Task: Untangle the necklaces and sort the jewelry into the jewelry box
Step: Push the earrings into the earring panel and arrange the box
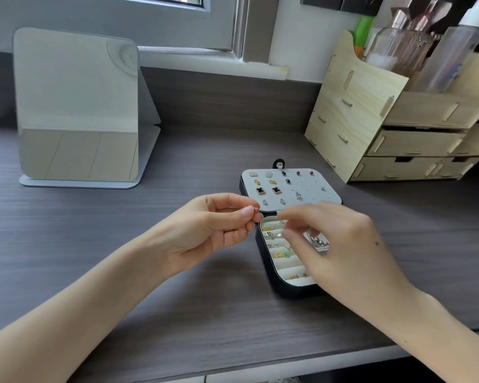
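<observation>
Just left of the jewelry box [271,283], by its hinge, your left hand [213,230] is pinching a small reddish piece [256,208] between thumb and forefinger, the other fingers curling loosely. Over the box's tray [285,265] your right hand [343,244] is hovering, fingers bent and blurred; whether it is grasping anything cannot be told. Left of the box the tabletop [163,313] is stretching broadly toward a standing mirror [78,106]; behind the box to the right, a wooden organizer [357,111] is sitting well apart.

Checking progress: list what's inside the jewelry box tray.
Silver rings, yellow and green hearts and small studs in cream rolls. The right hand covers the tray's right side, hiding the rest.
</observation>
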`<state>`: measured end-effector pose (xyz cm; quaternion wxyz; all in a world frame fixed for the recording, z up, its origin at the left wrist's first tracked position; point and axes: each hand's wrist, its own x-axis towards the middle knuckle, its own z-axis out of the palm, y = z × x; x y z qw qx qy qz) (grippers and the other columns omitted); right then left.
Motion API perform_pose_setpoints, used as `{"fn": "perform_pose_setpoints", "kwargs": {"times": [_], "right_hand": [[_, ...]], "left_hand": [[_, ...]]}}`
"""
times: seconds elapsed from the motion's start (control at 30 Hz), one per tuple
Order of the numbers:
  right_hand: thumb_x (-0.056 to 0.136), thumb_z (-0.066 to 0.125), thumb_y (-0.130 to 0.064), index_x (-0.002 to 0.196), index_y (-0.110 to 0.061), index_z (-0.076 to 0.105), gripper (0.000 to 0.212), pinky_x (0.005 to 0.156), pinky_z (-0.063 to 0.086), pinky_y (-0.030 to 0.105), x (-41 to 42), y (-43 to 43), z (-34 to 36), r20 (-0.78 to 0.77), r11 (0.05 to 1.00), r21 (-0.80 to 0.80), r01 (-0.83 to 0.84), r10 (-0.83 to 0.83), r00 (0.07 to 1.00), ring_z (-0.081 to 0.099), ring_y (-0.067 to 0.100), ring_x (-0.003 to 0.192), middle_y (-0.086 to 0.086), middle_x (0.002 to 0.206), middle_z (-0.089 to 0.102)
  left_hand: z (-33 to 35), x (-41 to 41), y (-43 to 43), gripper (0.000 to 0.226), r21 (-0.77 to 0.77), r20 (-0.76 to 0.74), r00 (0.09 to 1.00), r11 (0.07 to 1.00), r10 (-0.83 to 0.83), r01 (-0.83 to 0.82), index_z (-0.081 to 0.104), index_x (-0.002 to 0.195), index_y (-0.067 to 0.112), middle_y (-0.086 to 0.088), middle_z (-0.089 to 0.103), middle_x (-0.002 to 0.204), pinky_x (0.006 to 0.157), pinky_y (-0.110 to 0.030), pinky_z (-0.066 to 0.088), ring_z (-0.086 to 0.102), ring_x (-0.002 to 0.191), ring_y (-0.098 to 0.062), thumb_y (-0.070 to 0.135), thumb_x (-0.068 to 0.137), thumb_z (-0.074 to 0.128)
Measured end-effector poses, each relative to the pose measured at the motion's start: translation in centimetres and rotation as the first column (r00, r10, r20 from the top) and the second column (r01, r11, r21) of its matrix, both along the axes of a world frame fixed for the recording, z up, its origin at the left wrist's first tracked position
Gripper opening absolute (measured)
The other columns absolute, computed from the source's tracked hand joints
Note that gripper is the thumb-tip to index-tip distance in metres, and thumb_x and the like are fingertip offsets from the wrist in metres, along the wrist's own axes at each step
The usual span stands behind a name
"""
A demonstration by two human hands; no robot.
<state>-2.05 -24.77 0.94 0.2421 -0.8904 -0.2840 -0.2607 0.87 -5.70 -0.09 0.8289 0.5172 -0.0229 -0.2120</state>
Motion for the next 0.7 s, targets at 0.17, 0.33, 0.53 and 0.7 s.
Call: {"fn": "perform_pose_setpoints", "kwargs": {"times": [0.17,0.33,0.53,0.7], "right_hand": [[0.075,0.069,-0.026,0.080,-0.014,0.072,0.013,0.064,0.042,0.018,0.3,1.9,-0.1,-0.041,0.986,0.167,0.027,-0.020,0.999,0.054,0.007,0.072,-0.008,0.071,0.066],[0.079,0.066,-0.032,0.081,-0.021,0.072,0.013,0.064,0.043,0.014,0.2,2.0,0.7,-0.234,0.960,0.280,-0.005,0.073,0.969,0.057,0.003,0.070,-0.014,0.070,0.067],[0.083,0.070,-0.015,0.080,-0.022,0.075,0.009,0.063,0.044,0.016,0.0,1.3,1.7,-0.391,0.953,0.295,-0.064,0.181,0.902,0.057,0.006,0.070,-0.011,0.072,0.068],[0.080,0.067,-0.017,0.073,-0.020,0.073,0.009,0.062,0.040,0.009,-0.3,2.0,0.6,-0.278,0.953,0.302,-0.001,0.088,0.957,0.056,0.001,0.066,-0.011,0.065,0.066]], "left_hand": [[-0.1,-0.4,-0.1,0.010,-0.029,0.039,0.997,0.998,-0.060,0.061,0.073,0.070,0.008,-0.007,0.067,0.068,0.057,-0.018,0.052,0.062,0.058,-0.011,0.002,0.069,0.064],[0.0,-0.4,0.0,0.007,0.072,0.130,0.989,0.995,-0.071,0.062,0.071,0.067,0.014,-0.004,0.065,0.067,0.059,-0.019,0.051,0.058,0.058,-0.011,0.008,0.067,0.073],[0.1,-0.7,-0.1,0.028,0.139,0.148,0.980,0.984,-0.134,0.113,0.060,0.072,0.014,-0.007,0.066,0.064,0.056,-0.021,0.051,0.058,0.057,-0.013,-0.002,0.061,0.081],[0.0,-0.6,0.1,0.029,0.103,0.130,0.973,0.979,-0.190,0.178,0.062,0.072,0.015,-0.008,0.064,0.066,0.059,-0.022,0.052,0.058,0.060,-0.014,0.003,0.058,0.084]]}}
